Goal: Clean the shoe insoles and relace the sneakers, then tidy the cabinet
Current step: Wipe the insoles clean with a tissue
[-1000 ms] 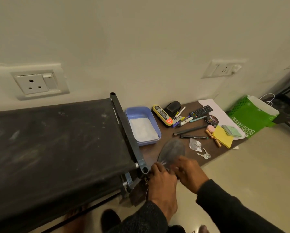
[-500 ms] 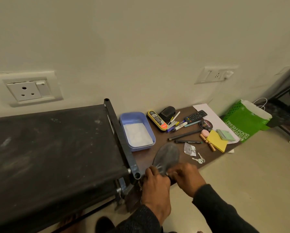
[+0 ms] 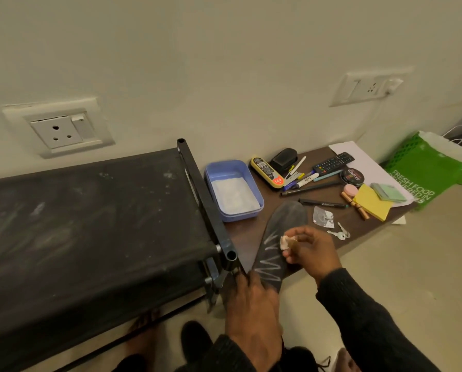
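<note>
A dark grey insole [image 3: 283, 229] lies across the front edge of the low brown board [image 3: 244, 233], toe pointing away, with white zigzag streaks on its heel half. My left hand [image 3: 254, 304] grips the insole's heel end. Just right of the insole's middle, my right hand [image 3: 309, 249] pinches a small white wad [image 3: 285, 241] that touches the insole's edge. A black shoe [image 3: 197, 342] shows at the bottom, partly hidden by my left arm.
A black rack [image 3: 90, 224] stands at the left. On the board are a blue tub of white powder [image 3: 234, 190], a shoe-polish sponge [image 3: 267, 171], pens [image 3: 311, 187], a remote [image 3: 333, 162], a polish tin [image 3: 353, 177], sticky notes [image 3: 373, 202] and keys [image 3: 340, 233]. A green bag [image 3: 425, 170] stands at the right.
My right hand has moved up the insole from the heel toward its middle, leaving white zigzag streaks. My left hand still holds the heel.
</note>
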Tool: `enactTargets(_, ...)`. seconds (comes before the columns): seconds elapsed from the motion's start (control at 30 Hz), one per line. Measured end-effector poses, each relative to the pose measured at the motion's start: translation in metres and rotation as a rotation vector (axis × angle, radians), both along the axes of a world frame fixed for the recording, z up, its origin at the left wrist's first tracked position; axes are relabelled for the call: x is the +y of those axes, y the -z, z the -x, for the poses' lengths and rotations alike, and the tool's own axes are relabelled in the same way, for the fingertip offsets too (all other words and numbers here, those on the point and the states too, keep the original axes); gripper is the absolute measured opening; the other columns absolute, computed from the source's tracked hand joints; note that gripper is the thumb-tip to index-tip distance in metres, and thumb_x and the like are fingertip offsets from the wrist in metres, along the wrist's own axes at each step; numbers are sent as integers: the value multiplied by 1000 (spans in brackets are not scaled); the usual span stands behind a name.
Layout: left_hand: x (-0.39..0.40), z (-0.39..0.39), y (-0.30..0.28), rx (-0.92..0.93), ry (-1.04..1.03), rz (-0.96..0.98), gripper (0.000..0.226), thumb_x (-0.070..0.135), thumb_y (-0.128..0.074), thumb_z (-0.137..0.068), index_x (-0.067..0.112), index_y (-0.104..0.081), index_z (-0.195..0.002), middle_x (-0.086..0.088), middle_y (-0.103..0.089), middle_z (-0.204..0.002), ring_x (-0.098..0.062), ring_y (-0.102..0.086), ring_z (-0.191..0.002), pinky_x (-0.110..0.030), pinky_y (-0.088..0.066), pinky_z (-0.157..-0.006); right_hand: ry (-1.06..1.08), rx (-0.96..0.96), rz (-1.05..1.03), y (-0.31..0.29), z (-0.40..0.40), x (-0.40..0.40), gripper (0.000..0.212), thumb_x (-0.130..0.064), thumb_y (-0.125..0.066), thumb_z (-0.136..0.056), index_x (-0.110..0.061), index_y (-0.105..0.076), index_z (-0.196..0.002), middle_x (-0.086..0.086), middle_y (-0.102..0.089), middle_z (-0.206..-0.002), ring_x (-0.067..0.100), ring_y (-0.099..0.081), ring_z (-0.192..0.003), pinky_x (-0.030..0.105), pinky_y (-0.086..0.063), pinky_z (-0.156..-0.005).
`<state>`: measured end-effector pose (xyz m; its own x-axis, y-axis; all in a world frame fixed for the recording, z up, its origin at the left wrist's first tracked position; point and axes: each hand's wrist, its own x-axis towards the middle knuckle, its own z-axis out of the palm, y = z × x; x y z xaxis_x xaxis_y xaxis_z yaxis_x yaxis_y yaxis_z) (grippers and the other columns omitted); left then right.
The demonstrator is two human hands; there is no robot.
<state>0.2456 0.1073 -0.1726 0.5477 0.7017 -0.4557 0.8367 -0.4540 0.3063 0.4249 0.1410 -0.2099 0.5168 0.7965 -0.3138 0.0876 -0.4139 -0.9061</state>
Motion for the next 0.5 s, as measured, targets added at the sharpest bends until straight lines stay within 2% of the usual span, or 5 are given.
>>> enactTargets(0.1,-4,5,1,95,44,-14,64,37,-68,-92,16,-42,-147,-14,-15,-159,-39,-18,-143,-53,-28,-117,-145,-379,106,7,0,2,26,-1,-57,-94,-20,-71,-83,8,-73,-80,20,-70,-72,41,-62,-72)
enactTargets(0.17,-1,4,-1,94,48,-39,63,39,-67,-92,15,-44,-145,-15,-25,-154,-37,-24,-139,-51,-30,-115,-265,-602,148,7,0,1,23,-7,-61,-91,-27,-71,-83,0,-67,-96,17,-66,-84,36,-59,-77)
enactTargets(0.23,4,2,-1,99,41,-40,58,39,-68,-92,15,-48,-141,-14,-31,-149,-36,-29,-134,-50,-34,-112,-377,-660,158,4,0,0,13,-20,-66,-91,-32,-69,-86,-3,-60,-109,11,-61,-91,28,-58,-78)
enactTargets(0.33,13,-3,-2,90,14,-10,47,35,-63,-97,16,-52,-138,-13,-28,-152,-37,-26,-136,-51,-34,-111,-439,-711,138,-5,7,-5,9,-34,-74,-88,-28,-68,-84,-11,-56,-99,1,-55,-84,10,-43,-63)
enactTargets(0.5,27,-9,1,30,34,-19,52,26,-55,-102,7,-41,-148,-14,-26,-157,-37,-25,-140,-49,-32,-112,-409,-837,27,2,9,-2,7,-16,-67,-93,-23,-67,-95,-10,-56,-96,1,-56,-81,5,-41,-64)
